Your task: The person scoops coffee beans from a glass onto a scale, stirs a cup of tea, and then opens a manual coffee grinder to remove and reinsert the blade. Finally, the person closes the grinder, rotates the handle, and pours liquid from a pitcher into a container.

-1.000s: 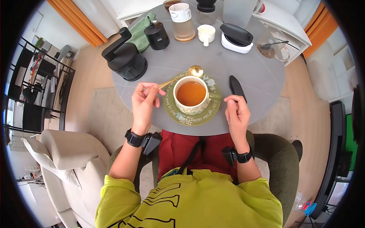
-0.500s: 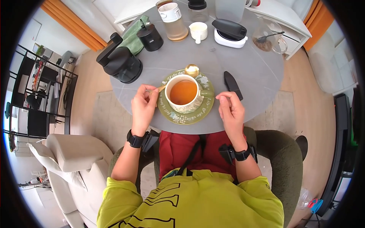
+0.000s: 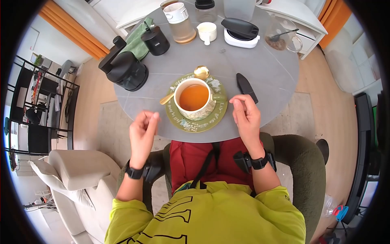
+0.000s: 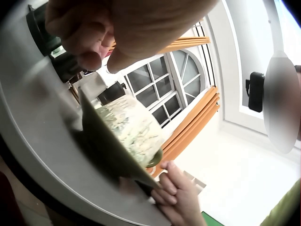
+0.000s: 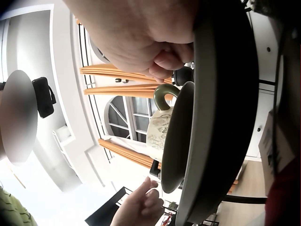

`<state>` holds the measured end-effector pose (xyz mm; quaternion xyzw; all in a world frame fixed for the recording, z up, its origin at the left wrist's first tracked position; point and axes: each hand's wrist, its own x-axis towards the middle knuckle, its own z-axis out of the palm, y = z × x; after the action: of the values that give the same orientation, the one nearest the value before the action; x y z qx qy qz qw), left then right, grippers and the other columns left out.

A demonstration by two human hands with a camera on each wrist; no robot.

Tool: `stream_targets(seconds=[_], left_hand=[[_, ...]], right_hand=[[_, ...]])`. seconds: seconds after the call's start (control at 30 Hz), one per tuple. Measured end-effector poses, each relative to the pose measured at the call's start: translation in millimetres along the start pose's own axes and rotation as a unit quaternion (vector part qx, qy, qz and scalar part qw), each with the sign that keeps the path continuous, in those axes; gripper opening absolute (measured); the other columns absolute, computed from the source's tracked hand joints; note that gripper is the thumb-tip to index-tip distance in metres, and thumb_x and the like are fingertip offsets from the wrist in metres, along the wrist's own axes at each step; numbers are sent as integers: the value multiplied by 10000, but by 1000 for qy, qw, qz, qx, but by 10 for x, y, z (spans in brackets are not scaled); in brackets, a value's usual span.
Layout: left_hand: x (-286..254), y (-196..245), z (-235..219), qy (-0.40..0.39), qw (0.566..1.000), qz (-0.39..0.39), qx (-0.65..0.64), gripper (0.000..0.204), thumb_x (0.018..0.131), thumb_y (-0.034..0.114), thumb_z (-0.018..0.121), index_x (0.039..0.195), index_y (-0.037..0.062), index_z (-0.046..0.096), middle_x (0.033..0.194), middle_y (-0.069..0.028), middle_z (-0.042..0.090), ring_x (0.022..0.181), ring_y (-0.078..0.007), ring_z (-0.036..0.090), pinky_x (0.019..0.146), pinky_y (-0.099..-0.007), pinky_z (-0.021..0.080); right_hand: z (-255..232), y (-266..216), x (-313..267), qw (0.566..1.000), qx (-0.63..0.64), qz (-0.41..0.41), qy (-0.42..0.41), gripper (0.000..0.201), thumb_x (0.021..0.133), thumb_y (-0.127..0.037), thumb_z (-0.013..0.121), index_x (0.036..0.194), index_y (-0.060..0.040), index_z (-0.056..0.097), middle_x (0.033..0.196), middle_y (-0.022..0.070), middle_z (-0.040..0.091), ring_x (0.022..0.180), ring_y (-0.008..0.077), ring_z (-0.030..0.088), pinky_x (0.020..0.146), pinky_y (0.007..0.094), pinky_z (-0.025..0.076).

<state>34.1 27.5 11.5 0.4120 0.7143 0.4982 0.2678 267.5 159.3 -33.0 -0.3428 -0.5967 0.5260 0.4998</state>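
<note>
Cup (image 3: 199,114) and gold spoon (image 3: 201,72) on green saucer (image 3: 219,115)

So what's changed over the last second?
The left hand has let go of the gold spoon and drawn back toward the person's body. The spoon now lies unheld on the green saucer, behind the cup. Cup and saucer stayed put; the right hand still hovers near the cup's handle.
</note>
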Motion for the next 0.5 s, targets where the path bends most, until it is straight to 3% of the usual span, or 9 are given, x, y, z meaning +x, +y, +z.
stream_targets(seconds=[0.03,0.1,0.17,0.3,0.5], left_hand=[[-105,60,-31,1,1000,0,-2,174,956,182,561,847,46,561,546,70,433,481,-19,362,458,-197,246],[-319,177,-57,-78,975,-111,-178,220,970,185,544,780,73,525,564,77,412,485,-15,313,452,-199,221],[-469,159,-90,-129,953,-142,-235,242,986,145,485,754,87,454,566,43,397,480,-41,295,458,-209,224],[-513,141,-107,-190,935,-138,-265,290,990,137,471,713,105,394,558,58,335,491,-41,266,461,-215,205],[-533,141,-87,-171,923,-118,-323,326,976,122,515,673,107,395,581,98,312,515,-11,214,462,-220,173]], right_hand=[[7,-3,1,1000,-2,-1,-1,104,961,-107,532,929,-21,581,560,-56,417,483,13,337,443,212,245],[18,-22,-2,1000,1,9,1,105,962,-110,533,925,-22,578,562,-59,412,482,9,332,438,211,235],[35,-28,0,1000,-19,10,1,110,964,-112,530,920,-23,576,562,-60,412,482,7,329,436,210,227],[56,-19,-6,998,-64,-5,9,124,967,-125,526,911,-26,575,560,-61,419,483,10,338,441,212,239],[76,-28,15,995,-101,2,17,111,963,-129,528,924,-32,567,556,-58,426,485,12,350,439,211,246]])
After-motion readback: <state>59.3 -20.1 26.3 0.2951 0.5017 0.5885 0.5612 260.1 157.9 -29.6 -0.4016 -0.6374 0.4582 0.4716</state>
